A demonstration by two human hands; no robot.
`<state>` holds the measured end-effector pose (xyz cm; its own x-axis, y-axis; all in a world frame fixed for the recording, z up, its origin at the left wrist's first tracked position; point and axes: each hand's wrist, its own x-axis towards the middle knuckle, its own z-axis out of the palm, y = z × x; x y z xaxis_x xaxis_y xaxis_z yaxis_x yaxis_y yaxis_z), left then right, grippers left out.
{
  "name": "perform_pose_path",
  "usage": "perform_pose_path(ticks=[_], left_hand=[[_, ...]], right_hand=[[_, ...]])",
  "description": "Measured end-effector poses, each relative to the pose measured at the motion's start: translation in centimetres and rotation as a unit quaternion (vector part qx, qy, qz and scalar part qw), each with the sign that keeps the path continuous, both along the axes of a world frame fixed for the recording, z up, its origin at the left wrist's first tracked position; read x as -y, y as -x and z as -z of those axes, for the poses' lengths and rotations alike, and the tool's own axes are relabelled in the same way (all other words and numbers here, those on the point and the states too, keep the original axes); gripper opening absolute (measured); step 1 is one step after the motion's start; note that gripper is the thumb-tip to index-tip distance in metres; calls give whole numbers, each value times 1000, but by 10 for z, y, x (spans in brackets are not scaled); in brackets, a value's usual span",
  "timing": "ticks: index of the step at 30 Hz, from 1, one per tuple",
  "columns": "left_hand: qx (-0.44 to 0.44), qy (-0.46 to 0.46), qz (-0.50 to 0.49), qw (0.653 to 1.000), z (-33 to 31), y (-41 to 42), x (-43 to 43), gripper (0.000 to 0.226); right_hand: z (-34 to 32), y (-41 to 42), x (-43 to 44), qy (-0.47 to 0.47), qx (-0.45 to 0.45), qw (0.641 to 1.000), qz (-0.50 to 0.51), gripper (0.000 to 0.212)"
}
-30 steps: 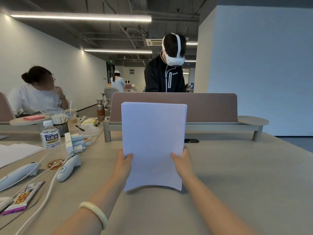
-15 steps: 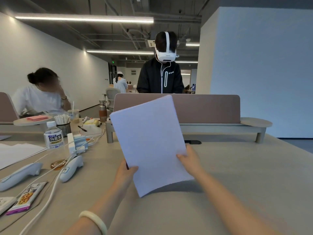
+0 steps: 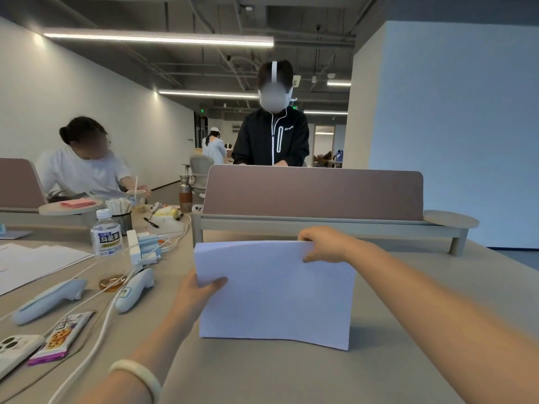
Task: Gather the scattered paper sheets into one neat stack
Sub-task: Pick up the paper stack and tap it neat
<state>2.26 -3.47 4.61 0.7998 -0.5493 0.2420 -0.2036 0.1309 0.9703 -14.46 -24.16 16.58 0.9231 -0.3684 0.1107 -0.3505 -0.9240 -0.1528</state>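
1. Paper stack [image 3: 277, 293] just got turned. A second ago it stood tall, short edge down, with a hand on each side. Half a second ago it was mid-swing, tilted on one corner. Now it's sideways, long edge down.
2. Where it is: upright around the middle of the table [image 3: 291, 374], between the near edge and the divider [image 3: 312, 193] at the far edge. The bottom edge looks like it's on the tabletop or just above it, can't really tell. It also bows a little toward the right.
3. Hands have shifted too. Left hand [image 3: 198, 293] is clamped on the left short edge, thumb on the front face, fingers behind. Right hand [image 3: 323, 244] has gone up to the top right corner and pinches the top edge, fingers curled over it.
4. What that means, my guess: the short edge already got tapped square, and this turn is for tapping the long edge. So the gathering looks done and we're in the squaring-up part, pretty close to finished.
5. Probably still to do: knock the long edge flat on the table, then lay the stack down.
6. One question mark: some white sheets [image 3: 35, 263] lie by the left edge of the table, next to the water bottle [image 3: 105, 236]. They haven't moved. No idea if they count as part of the job.
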Motion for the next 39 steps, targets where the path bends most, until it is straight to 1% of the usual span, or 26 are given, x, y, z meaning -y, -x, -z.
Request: perform_pose_path(ticks=[2, 3, 6, 9, 12, 13, 14, 15, 16, 18, 21, 23, 25, 27, 29, 31, 33, 37, 39], left_hand=[[5, -4, 1, 1000, -1, -1, 1, 25], [5, -7, 4, 1000, -2, -1, 0, 25], [3, -5, 11, 1000, -2, -2, 3, 32], [-8, -11, 4, 1000, 1, -5, 4, 34], [-15, -6, 7, 1000, 4, -5, 4, 30], [-16, 1, 9, 1000, 6, -3, 5, 26], [-14, 10, 7, 1000, 7, 0, 6, 20], [-10, 21, 4, 1000, 7, 4, 7, 17], [-5, 35, -1, 999, 8, 7, 8, 17], [4, 52, -13, 999, 6, 11, 12, 19], [16, 81, -8, 997, -1, 12, 15, 18], [13, 79, -2, 997, 6, 13, 15, 20], [7, 59, 5, 998, 23, 18, 14, 32], [14, 57, 1, 998, 32, 22, 15, 41], [14, 62, 0, 998, 27, 21, 19, 41], [5, 70, 5, 998, 20, 17, 21, 32], [10, 74, 25, 997, 19, 18, 20, 26], [1, 56, 37, 998, 37, 24, 16, 36], [-1, 54, 33, 998, 40, 22, 17, 34]], right_hand=[[-2, 11, 16, -102, 64, 992, 37, 25], [-2, 20, 22, -160, 96, 981, 52, 30], [7, 48, 35, -320, 193, 925, 69, 40], [41, 65, 44, -411, 267, 868, 76, 54], [92, 64, 40, -499, 278, 817, 83, 73], [107, 60, 36, -517, 281, 804, 87, 73], [120, 55, 31, -527, 288, 794, 90, 66], [129, 49, 27, -531, 307, 784, 94, 55], [133, 43, 25, -526, 332, 776, 105, 44], [128, 34, 25, -503, 368, 772, 127, 31], [112, 34, 28, -488, 391, 771, 125, 31], [115, 38, 26, -483, 389, 774, 127, 32], [130, 40, 20, -487, 379, 774, 143, 29], [139, 41, 14, -481, 391, 770, 155, 22], [132, 40, 16, -469, 401, 772, 154, 18], [122, 40, 20, -467, 396, 778, 139, 14], [121, 41, 23, -467, 381, 787, 134, 16], [153, 47, 14, -447, 323, 819, 160, 25], [170, 52, 10, -443, 310, 825, 163, 36]])
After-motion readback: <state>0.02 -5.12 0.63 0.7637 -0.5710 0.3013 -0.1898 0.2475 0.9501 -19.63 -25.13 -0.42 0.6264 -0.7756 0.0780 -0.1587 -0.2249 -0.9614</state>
